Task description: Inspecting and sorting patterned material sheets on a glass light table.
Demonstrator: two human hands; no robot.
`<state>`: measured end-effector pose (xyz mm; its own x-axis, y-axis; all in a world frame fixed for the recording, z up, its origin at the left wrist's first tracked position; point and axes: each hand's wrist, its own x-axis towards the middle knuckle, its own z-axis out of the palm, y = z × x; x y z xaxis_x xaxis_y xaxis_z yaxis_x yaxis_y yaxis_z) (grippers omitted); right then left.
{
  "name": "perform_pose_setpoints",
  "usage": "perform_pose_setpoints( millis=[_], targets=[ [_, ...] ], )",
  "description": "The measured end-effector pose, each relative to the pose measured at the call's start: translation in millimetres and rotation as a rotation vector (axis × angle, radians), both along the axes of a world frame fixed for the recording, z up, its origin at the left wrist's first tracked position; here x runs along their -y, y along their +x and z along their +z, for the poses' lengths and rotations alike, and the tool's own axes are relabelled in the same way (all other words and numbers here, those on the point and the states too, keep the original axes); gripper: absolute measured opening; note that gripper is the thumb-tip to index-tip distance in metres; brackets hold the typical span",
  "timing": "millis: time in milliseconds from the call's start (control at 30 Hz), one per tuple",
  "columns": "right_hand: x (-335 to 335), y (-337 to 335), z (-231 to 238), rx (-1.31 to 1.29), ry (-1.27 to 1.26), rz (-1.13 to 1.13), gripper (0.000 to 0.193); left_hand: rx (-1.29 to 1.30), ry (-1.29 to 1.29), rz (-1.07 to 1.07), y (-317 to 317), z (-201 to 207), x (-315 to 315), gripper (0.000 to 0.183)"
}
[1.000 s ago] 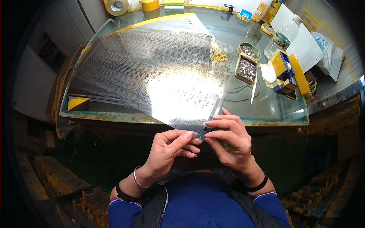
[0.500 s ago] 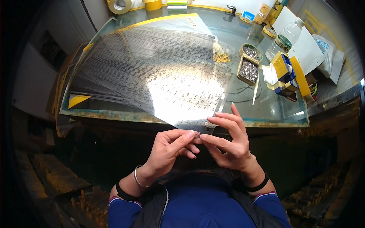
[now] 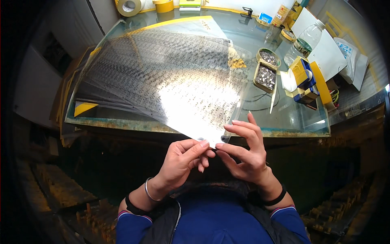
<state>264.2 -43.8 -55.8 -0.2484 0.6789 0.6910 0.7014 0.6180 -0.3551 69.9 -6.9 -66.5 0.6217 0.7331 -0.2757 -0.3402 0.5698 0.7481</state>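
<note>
A stack of clear film sheets point(image 3: 158, 65) with rows of small dark marks lies across the glass table, fanned out. One corner reaches over the near edge, toward me, and glares white under the light. My left hand point(image 3: 185, 158) pinches that corner between thumb and forefinger, its other fingers curled below. Against the corner's right side, my right hand point(image 3: 248, 156) has thumb and forefinger closed together. Its remaining fingers are raised and spread over the film's edge. Whether one sheet or more is between the fingertips cannot be made out.
Right of the sheets stand two small tins point(image 3: 266, 77) of dark and pale bits, with a white tweezer-like stick point(image 3: 273, 99) alongside. Farther right are a yellow-and-blue box point(image 3: 302, 81) and a clear plastic bottle point(image 3: 310, 38). Tape rolls point(image 3: 130, 6) sit at the back left. The glass table's near edge point(image 3: 284, 132) lies beyond my hands.
The film corner between my hands has turned from dark and see-through to bright white. My left hand's lower fingers have curled in slightly; both hands have barely shifted.
</note>
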Motion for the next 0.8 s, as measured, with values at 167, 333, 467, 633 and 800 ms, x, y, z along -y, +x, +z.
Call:
perform_pose_setpoints(
  millis=[167,333,467,633,800],
  targets=[
    [0,-1,0,-0.110,-0.081,0.014,0.035,-0.001,-0.020,-0.016,1,-2,-1,0.023],
    [2,-1,4,-0.140,-0.082,0.007,0.033,0.025,-0.017,-0.046,1,-4,-2,0.024],
    [10,15,10,-0.295,-0.036,-0.035,0.025,-0.151,0.047,0.010,3,0,-1,0.024],
    [37,77,-2,-0.456,0.041,-0.406,0.012,-0.209,0.212,0.153,-3,0,-3,0.021],
    [91,130,-14,-0.256,0.038,-0.785,0.011,-0.164,0.226,0.201,-6,3,-9,0.019]
  ],
)
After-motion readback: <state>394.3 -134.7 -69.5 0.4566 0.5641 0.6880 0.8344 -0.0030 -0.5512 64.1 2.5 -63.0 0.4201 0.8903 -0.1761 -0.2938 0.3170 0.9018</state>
